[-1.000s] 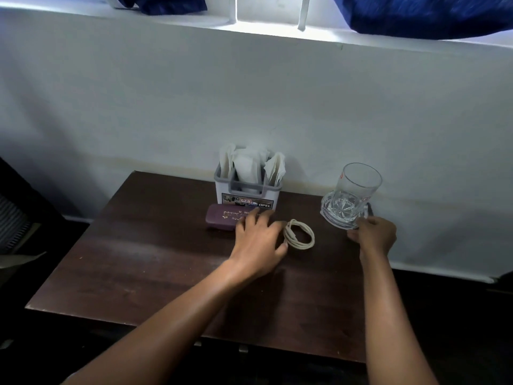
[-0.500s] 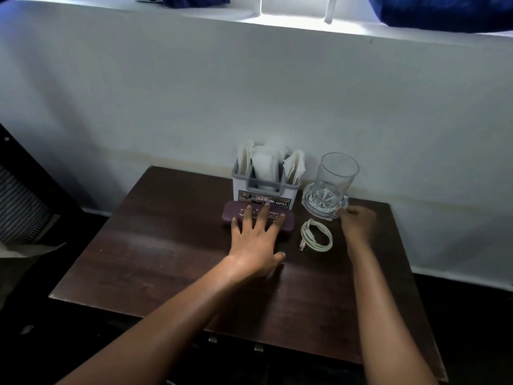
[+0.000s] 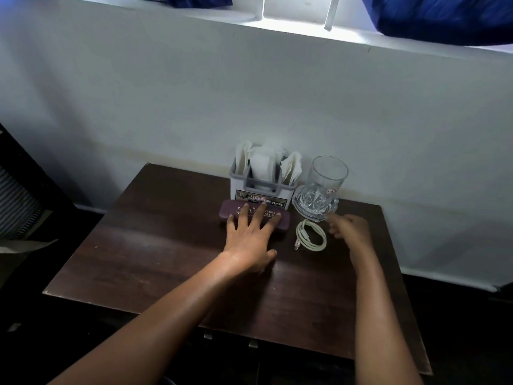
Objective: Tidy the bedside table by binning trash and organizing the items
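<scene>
Now the left hand [image 3: 249, 237] lies flat, fingers straight, on the purple case [image 3: 230, 213] by the napkin box [image 3: 261, 194]. The right hand [image 3: 349, 229] is loose and holds nothing, just beside the glass [image 3: 324, 187]. A quick bump could tip the glass over.

The table [image 3: 138, 259] is open at front and left; holder [image 3: 261, 191], case [image 3: 230, 213], glass [image 3: 323, 184] and cable [image 3: 311, 237] crowd the back.
</scene>
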A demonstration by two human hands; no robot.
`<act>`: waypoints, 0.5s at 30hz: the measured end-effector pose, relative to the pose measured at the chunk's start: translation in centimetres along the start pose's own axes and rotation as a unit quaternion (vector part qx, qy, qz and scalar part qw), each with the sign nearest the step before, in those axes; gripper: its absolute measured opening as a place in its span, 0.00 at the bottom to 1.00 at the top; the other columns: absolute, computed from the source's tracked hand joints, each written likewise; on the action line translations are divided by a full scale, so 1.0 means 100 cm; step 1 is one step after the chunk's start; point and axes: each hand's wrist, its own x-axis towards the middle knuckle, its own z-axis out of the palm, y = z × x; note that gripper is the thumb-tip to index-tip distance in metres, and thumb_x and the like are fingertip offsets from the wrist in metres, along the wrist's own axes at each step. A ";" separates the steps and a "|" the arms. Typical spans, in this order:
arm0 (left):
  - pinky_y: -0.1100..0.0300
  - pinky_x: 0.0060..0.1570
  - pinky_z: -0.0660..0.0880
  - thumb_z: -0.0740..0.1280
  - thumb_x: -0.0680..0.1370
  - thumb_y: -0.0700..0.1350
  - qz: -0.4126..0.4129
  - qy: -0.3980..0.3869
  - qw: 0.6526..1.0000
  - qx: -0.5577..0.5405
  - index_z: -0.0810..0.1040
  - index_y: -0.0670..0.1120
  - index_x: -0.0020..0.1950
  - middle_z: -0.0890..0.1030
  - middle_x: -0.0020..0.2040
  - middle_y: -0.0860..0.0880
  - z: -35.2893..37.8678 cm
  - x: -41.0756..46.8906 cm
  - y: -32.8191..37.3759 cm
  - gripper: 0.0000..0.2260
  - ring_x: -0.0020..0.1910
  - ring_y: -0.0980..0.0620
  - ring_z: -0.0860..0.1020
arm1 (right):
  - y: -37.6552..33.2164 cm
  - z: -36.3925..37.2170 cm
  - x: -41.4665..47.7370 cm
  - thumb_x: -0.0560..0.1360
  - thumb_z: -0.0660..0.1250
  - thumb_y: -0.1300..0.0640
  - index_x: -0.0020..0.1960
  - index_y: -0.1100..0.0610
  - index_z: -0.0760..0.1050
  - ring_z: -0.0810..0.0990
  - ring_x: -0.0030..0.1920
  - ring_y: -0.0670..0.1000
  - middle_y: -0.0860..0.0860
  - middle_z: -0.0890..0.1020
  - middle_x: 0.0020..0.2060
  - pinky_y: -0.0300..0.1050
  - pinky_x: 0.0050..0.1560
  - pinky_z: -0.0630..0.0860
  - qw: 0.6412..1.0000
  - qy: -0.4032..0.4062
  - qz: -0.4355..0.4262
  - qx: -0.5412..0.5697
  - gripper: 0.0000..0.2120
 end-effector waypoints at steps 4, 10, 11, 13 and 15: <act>0.38 0.72 0.44 0.63 0.76 0.53 -0.003 0.000 1.000 -0.015 0.48 0.58 0.76 0.40 0.78 0.50 -0.003 0.000 0.002 0.33 0.76 0.40 0.39 | 0.003 0.002 -0.004 0.63 0.76 0.56 0.30 0.57 0.75 0.77 0.37 0.52 0.50 0.79 0.30 0.48 0.45 0.73 0.990 -0.049 -0.014 -0.128 0.10; 0.38 0.72 0.45 0.63 0.76 0.52 0.000 0.005 1.000 -0.019 0.50 0.58 0.76 0.42 0.78 0.50 -0.006 -0.001 0.000 0.33 0.76 0.40 0.41 | 0.004 0.009 -0.008 0.64 0.74 0.57 0.31 0.55 0.75 0.80 0.43 0.55 0.48 0.79 0.30 0.58 0.57 0.74 0.985 -0.010 -0.028 -0.170 0.08; 0.38 0.72 0.45 0.63 0.76 0.52 -0.001 0.002 1.000 -0.019 0.50 0.58 0.76 0.42 0.78 0.50 -0.007 0.000 -0.001 0.32 0.76 0.40 0.40 | 0.004 0.009 -0.009 0.65 0.74 0.58 0.31 0.55 0.75 0.80 0.43 0.56 0.48 0.79 0.30 0.58 0.56 0.74 0.985 -0.004 -0.027 -0.170 0.09; 0.38 0.72 0.45 0.63 0.76 0.52 -0.001 -0.002 1.000 -0.025 0.50 0.57 0.76 0.42 0.78 0.50 -0.006 -0.001 0.000 0.32 0.76 0.40 0.40 | 0.003 0.008 -0.010 0.66 0.73 0.57 0.31 0.55 0.74 0.80 0.43 0.55 0.48 0.78 0.29 0.56 0.55 0.75 0.986 0.001 -0.027 -0.166 0.09; 0.38 0.72 0.45 0.63 0.77 0.52 -0.007 -0.005 1.000 -0.026 0.50 0.57 0.76 0.42 0.78 0.49 -0.007 -0.002 0.002 0.32 0.76 0.40 0.40 | 0.001 0.008 -0.010 0.66 0.73 0.57 0.31 0.54 0.74 0.80 0.43 0.55 0.48 0.78 0.29 0.55 0.54 0.75 0.987 0.003 -0.025 -0.156 0.09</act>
